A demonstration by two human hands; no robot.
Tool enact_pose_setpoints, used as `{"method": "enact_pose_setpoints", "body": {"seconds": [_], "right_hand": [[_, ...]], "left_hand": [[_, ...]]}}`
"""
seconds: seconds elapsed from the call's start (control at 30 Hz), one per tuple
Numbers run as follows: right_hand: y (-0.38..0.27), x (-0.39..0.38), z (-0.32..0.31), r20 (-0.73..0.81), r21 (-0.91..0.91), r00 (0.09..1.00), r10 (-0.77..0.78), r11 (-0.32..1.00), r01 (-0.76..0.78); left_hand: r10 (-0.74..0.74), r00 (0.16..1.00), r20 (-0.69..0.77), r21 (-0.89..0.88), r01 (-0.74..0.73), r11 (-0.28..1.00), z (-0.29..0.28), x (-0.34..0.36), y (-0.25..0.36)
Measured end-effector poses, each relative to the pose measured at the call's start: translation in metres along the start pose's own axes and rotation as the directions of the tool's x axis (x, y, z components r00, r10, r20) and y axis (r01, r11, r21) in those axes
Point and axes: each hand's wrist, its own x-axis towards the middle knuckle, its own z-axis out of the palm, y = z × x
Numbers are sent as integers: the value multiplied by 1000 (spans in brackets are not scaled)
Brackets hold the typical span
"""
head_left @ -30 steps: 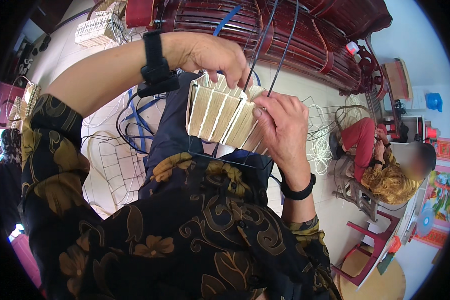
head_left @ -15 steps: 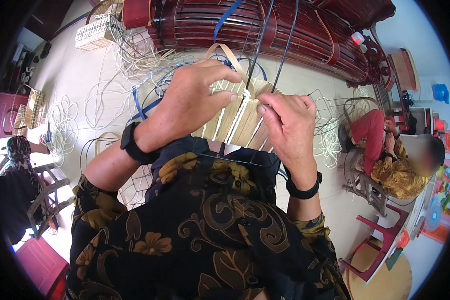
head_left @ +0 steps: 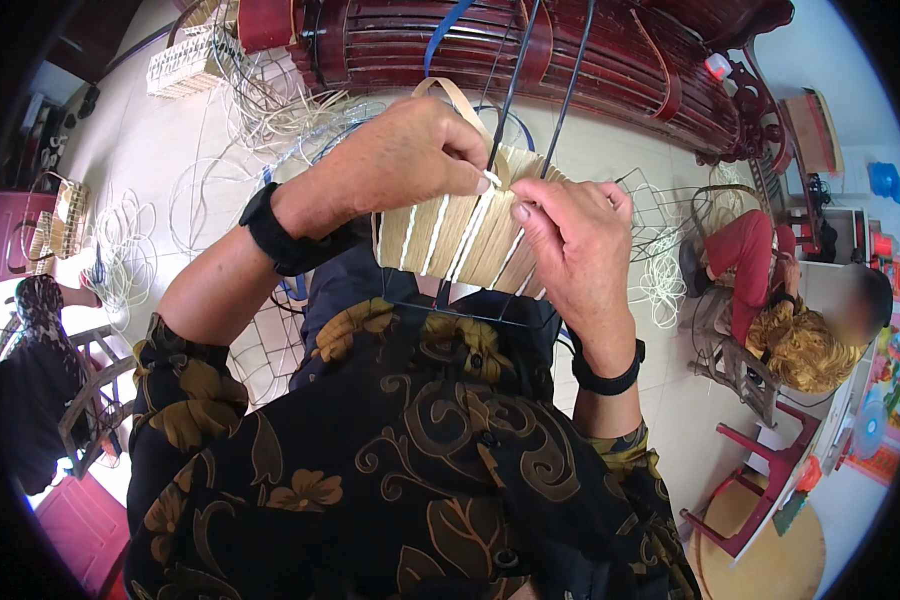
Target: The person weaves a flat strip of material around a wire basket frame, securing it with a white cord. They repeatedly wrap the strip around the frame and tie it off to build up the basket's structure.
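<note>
A half-woven basket (head_left: 402, 238) of flat tan strips, laced with white cord (head_left: 473, 238), sits at my lap on a black wire frame. Two long black wires (head_left: 516, 88) rise from it, and a tan strip (head_left: 464, 104) loops up behind my fingers. My left hand (head_left: 402, 152) pinches the white cord between thumb and forefinger at the basket's upper edge. Close beside it, my right hand (head_left: 582, 245) is closed at the same edge, thumb and forefinger gripping the basket. Whether cord also lies in those right fingertips is hidden.
Loose pale cord (head_left: 130, 245) lies coiled on the tiled floor, with wire frames around. A dark red slatted bench (head_left: 420, 50) spans the far side. One person (head_left: 785, 320) sits at right, another (head_left: 45, 370) at left. Finished baskets (head_left: 185, 68) stand far left.
My left hand has turned and shifted slightly right, its fingertips now closed on the white cord by my right thumb. More of the basket's left side shows. My right hand stays nearly still.
</note>
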Motion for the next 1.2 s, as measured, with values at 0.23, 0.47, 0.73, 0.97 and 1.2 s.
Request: {"method": "enact_pose_setpoints", "body": {"seconds": [0.23,0.47,0.73,0.97,1.2], "right_hand": [[1,0,2,-10,28,1000,7,1000,-7],[-1,-1,1,-10,25,1000,5,1000,-5],[-2,-2,2,-22,26,1000,-6,1000,7],[-2,-2,2,-5,25,1000,6,1000,-6],[-1,-1,2,5,29,1000,11,1000,-11]], "left_hand": [[23,998,-61,-30,-25,999,5,-1,-1],[12,1000,-21,30,-11,999,4,-1,-2],[-1,1000,-21,23,1,1000,6,-3,-3],[0,1000,-13,19,0,1000,6,-3,-4],[-10,1000,-14,0,10,1000,6,-2,-4]]}}
